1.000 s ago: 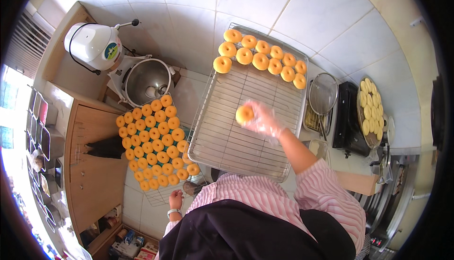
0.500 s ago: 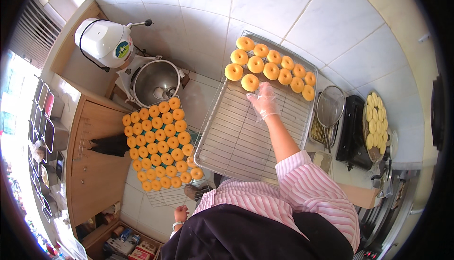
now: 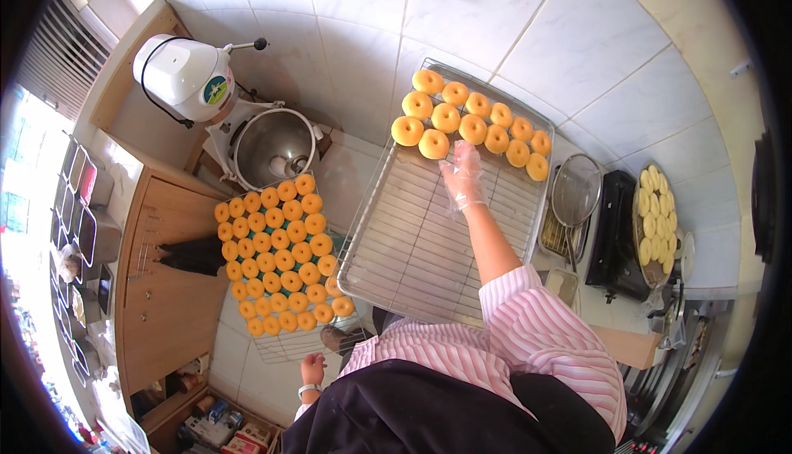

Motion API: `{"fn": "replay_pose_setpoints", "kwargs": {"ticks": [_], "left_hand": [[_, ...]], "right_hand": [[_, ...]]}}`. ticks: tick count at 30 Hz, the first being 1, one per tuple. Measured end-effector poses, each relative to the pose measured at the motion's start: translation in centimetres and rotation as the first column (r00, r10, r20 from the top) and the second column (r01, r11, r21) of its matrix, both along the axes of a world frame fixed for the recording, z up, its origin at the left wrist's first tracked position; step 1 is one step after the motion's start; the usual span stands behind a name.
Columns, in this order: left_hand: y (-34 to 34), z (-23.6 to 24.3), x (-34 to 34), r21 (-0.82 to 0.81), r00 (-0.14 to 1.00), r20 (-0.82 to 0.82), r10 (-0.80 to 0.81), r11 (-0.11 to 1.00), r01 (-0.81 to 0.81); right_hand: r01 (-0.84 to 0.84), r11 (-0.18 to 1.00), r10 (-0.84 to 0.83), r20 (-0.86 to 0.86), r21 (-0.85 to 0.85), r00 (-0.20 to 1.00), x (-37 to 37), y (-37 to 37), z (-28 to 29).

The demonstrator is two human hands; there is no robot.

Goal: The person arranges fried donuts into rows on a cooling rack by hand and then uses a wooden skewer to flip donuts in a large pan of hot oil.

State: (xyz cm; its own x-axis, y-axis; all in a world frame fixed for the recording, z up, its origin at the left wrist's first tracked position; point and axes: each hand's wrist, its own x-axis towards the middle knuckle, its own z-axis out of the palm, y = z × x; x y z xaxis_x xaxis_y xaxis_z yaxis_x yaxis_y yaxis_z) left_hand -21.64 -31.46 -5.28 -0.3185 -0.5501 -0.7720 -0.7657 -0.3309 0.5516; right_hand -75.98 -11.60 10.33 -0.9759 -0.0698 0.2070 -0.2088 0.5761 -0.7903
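Your right hand (image 3: 464, 172), in a transparent plastic glove (image 3: 466, 192), reaches over the wire rack (image 3: 404, 239). Its fingers extend and no doughnut is seen between them; the grip appears released. The nearest ring doughnut (image 3: 433, 144), second in the partial row, lies flat just left of the fingertips; contact cannot be confirmed. Two full doughnut rows (image 3: 473, 130) lie beyond that hand. Your bare left hand (image 3: 313, 367) is off the rack, fingers partly curled, with nothing seen in it; how tightly they close, you cannot tell from here. The other ring doughnuts (image 3: 284, 257) lie above and left of it.

Recommended: withdraw the glove straight up, so loose plastic does not drag the ring. Grip rings lightly at the sides; soft dough would likely dent. Keep the next ring clear of its neighbours.
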Motion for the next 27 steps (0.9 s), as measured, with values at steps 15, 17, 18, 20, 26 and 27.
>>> {"fn": "replay_pose_setpoints", "kwargs": {"ticks": [15, 17, 18, 20, 26, 27], "left_hand": [[-3.4, 0.1, -1.1, -0.087, 0.969, -0.011, -0.247, 0.966, 0.245], [-4.5, -0.1, -2.2, -0.067, 0.968, -0.022, -0.249, 0.967, 0.247], [-4.9, -0.3, -2.6, -0.073, 0.954, -0.036, -0.299, 0.952, 0.296], [-5.0, -0.9, -3.2, -0.144, 0.930, -0.104, -0.353, 0.930, 0.337], [-5.6, -1.3, -0.1, -0.179, 0.890, -0.107, -0.443, 0.889, 0.421], [-5.9, -1.4, 0.6, -0.161, 0.897, -0.088, -0.434, 0.895, 0.417]], "right_hand": [[-0.167, 0.909, 0.175, 0.016, 0.381, 0.984, 10.7, 7.0, 5.6], [-0.199, 0.941, 0.173, 0.117, 0.275, 0.978, 14.4, 8.0, 6.4], [-0.207, 0.951, 0.180, 0.130, 0.228, 0.975, 16.1, 8.7, 6.8], [-0.237, 0.971, 0.222, 0.232, 0.039, 0.947, 18.5, 9.7, 7.9], [0.079, 0.380, 0.567, 0.300, -0.921, 0.767, 24.3, 10.6, 12.5], [0.095, 0.254, 0.618, 0.237, -0.963, 0.750, 25.4, 10.7, 13.6]]}}
